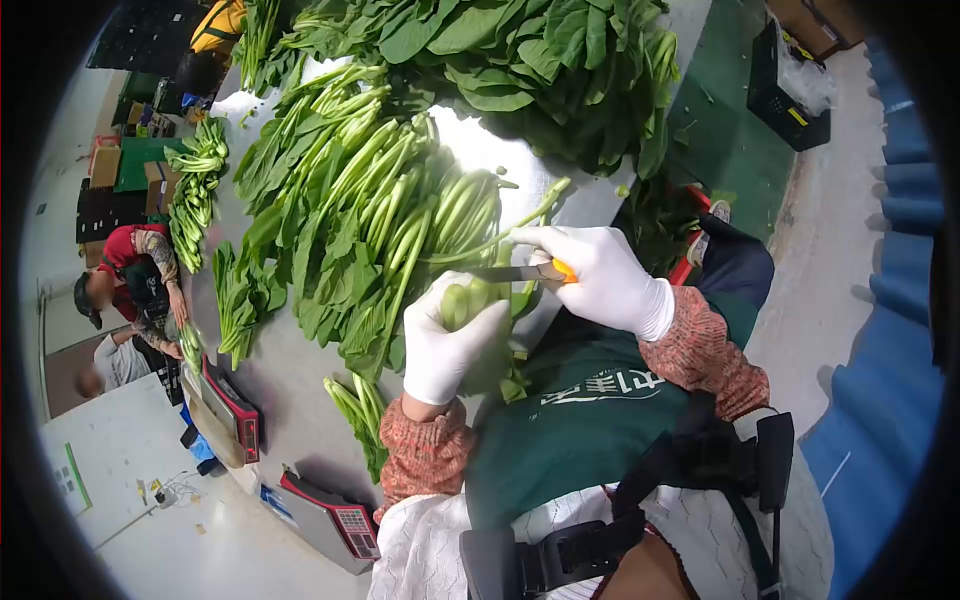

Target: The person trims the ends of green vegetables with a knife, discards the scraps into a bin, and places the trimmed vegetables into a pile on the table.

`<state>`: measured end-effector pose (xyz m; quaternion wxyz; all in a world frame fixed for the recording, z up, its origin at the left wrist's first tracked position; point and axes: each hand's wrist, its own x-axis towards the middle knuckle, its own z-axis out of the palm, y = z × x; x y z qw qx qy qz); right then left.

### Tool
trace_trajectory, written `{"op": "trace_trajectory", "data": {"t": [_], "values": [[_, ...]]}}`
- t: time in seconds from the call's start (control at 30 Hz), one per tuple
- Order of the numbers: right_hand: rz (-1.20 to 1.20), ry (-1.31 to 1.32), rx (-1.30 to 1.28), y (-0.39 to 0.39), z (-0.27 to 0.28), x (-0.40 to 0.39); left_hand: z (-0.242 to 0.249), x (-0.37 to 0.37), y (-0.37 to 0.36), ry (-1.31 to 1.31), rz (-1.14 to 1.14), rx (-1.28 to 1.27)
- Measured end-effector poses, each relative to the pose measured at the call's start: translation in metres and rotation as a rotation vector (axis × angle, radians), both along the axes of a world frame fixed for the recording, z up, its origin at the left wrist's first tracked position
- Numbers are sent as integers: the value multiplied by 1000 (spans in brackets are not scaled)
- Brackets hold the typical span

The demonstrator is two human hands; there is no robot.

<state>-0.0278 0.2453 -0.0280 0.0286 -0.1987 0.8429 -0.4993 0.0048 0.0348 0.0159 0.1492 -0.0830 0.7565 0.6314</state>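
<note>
My left hand [440,340], in a white glove, is closed around a bunch of leafy green stems [468,302], their pale cut ends facing up. My right hand [605,275], gloved too, grips a small knife [505,273] with an orange handle. Its blade lies across the stem ends, right beside my left fingers. Just beyond both hands spreads a large heap of leafy greens [370,220], stalks pointing toward the right. A smaller bunch of greens [358,415] rests to the left of my left wrist.
More broad-leaved greens [540,60] pile up at the far side of the table [300,400]. Two red scales [335,515] stand along the left. A co-worker in a red vest [130,250] handles greens there. A black crate [790,90] sits on the floor at right.
</note>
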Motion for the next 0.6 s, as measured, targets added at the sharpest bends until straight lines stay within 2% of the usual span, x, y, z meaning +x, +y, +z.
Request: {"op": "trace_trajectory", "data": {"t": [0.07, 0.17, 0.2, 0.23, 0.3, 0.37, 0.4, 0.43, 0.5, 0.6], "values": [[6, 19, 36, -2, -1, -1, 0, 0, -2, 17, -26, 62], [173, -202, 17, 6, -21, -13, -3, 0, -9, 0, -8, 92], [90, -133, 328, 9, -51, -13, -4, 0, -12, 1, 6, 96], [25, -200, 358, 10, -51, -13, -5, 0, -14, 1, 21, 102], [2, -391, -127, 10, -60, -12, -3, -2, -15, -43, 59, 55], [116, -492, -334, 4, -25, -11, -5, -1, -14, -57, 67, 1], [167, -525, -439, 0, -7, -16, -20, 0, -17, 70, 8, -37], [259, -479, -430, -4, 0, -19, -17, 1, -12, 68, 26, -2], [328, -209, -377, -19, 2, -20, -20, 2, -12, 171, -8, -39], [276, -185, -216, -22, 3, -24, -15, 6, -24, 60, 47, -39]]}}
